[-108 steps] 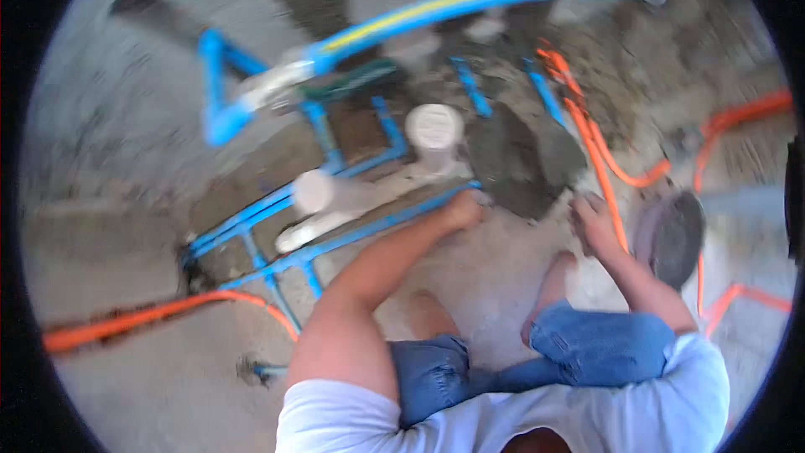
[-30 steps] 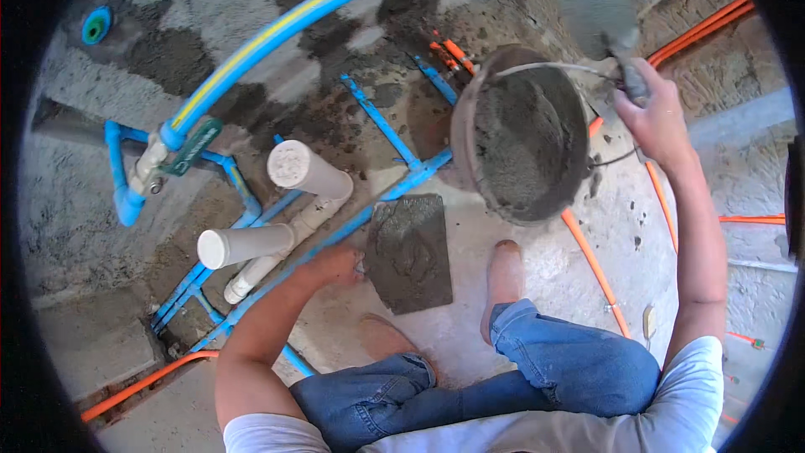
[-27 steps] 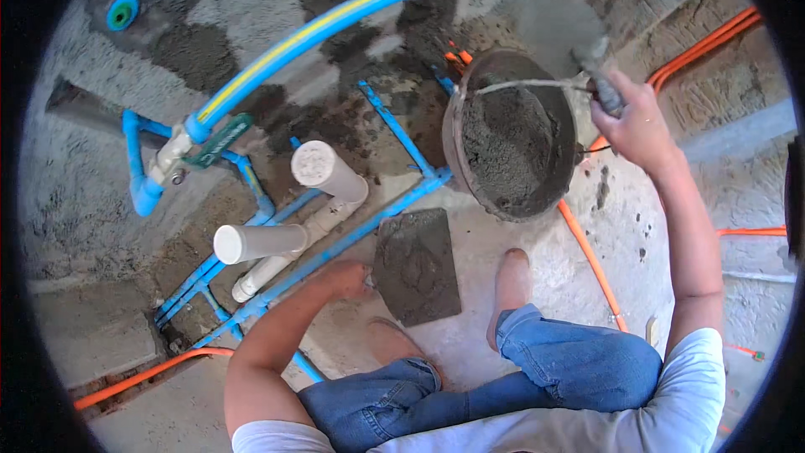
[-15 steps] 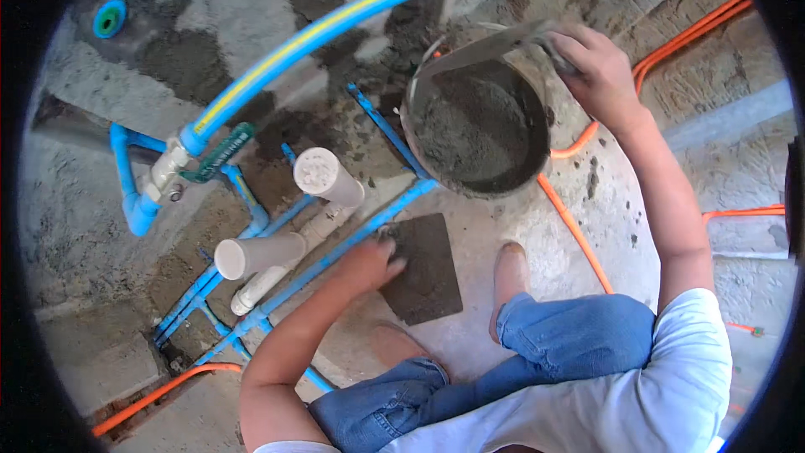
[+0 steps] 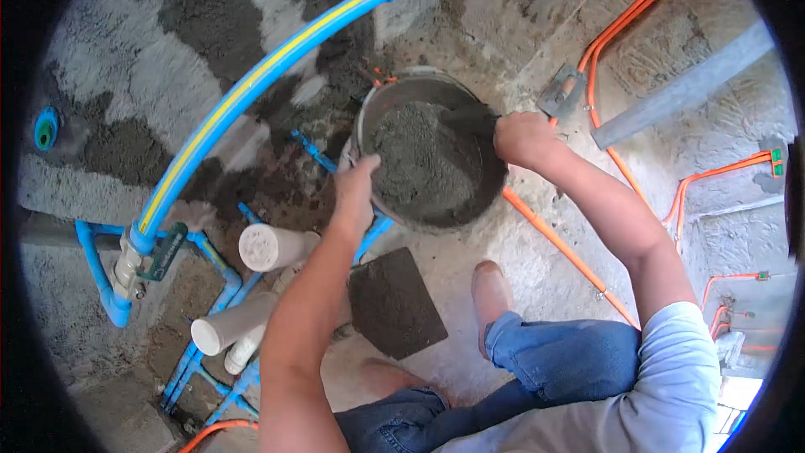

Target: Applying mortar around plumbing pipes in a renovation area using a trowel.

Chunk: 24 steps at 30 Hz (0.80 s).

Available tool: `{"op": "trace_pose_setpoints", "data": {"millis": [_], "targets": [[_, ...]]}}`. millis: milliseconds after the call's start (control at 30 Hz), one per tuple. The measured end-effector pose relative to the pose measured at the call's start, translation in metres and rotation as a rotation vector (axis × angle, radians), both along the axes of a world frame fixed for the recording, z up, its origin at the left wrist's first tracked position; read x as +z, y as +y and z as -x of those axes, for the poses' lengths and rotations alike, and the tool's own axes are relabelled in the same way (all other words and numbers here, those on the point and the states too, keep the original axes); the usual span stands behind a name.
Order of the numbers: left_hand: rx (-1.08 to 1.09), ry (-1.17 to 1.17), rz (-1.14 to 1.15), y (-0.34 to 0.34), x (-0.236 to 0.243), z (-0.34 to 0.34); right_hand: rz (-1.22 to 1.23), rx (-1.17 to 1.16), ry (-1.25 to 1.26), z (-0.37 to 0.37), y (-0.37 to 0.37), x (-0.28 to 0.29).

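Note:
A round bucket (image 5: 394, 218) of wet grey mortar (image 5: 419, 155) stands on the floor ahead of me. My left hand (image 5: 355, 189) grips its left rim, thumb over the edge and fingers outside. At the opposite rim my right hand (image 5: 530, 141) is closed around the handle of a trowel (image 5: 466, 121); the dark blade reaches down into the bucket, its tip against the mortar. Between the bucket and my feet lies a dark square slab (image 5: 397, 304), its surface grey like the mortar. Neither hand touches it.
Blue water pipes with a green-handled valve (image 5: 164, 250) rise on the left, a striped blue pipe (image 5: 251, 75) arching overhead. Two capped white drain pipes (image 5: 267, 247) stand beside my left arm. Orange conduit (image 5: 570, 256) crosses the floor at right, near a grey pipe (image 5: 683, 88).
My left hand has gone from beside the slab up to the bucket's rim. My right hand has lowered the trowel from above the bucket into it. The view has shifted rightward.

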<state>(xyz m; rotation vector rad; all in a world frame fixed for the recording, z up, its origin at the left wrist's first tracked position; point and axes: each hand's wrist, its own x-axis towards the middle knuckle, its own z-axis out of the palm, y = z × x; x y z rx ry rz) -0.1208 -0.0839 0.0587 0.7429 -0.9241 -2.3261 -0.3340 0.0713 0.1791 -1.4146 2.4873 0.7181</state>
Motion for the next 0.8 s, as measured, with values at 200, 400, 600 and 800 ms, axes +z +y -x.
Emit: {"op": "trace_pose_setpoints", "data": {"millis": [200,400,600,800], "targets": [[-0.017,-0.084,0.470,0.049,-0.001,-0.003,0.114,0.240,0.070,-0.006,-0.038,0.010],[-0.039,-0.168,0.669,0.045,-0.007,-0.008,0.178,0.448,0.010,-0.071,-0.025,0.001],[-0.053,-0.167,0.495,0.058,0.004,-0.023,-0.086,0.516,-0.217,-0.072,0.015,0.000],[-0.083,-0.290,0.600,0.061,0.001,-0.032,0.103,0.149,-0.122,-0.010,0.022,-0.046]]}}
